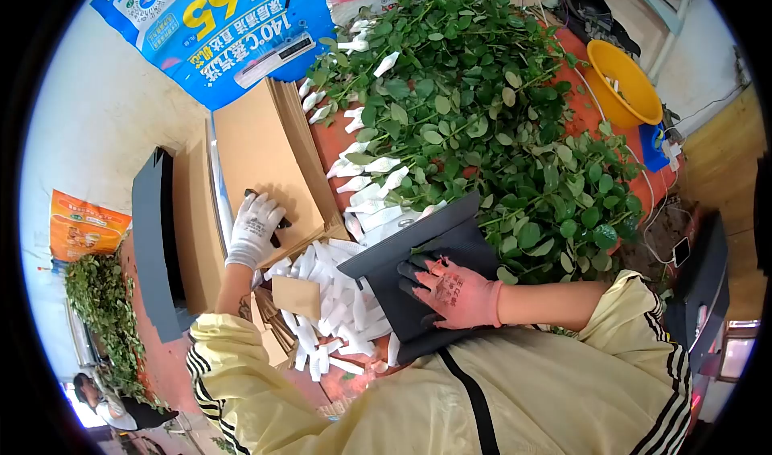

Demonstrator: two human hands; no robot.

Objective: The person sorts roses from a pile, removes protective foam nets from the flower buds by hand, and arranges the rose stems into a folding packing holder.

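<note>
My left hand (257, 228), in a white glove with dark fingertips, rests with fingers apart on the front end of a stack of brown cardboard sheets (261, 145). My right hand (457, 293), in a pinkish glove with dark fingertips, lies spread on a folded black sheet (426, 250) in front of my body. Loose white foam sleeves (354, 306) are heaped between my hands, with a small brown cardboard piece (297, 297) on top. Beyond the black sheet lie leafy rose stems (482, 109), their flower heads wrapped in white sleeves (382, 166).
A blue printed sheet (217, 33) stands behind the cardboard. Dark grey panels (153, 246) lean at the left. An orange basin (623, 83) and a white cable (647, 186) are at the right. More greenery (100, 310) and another person (117, 407) appear far left.
</note>
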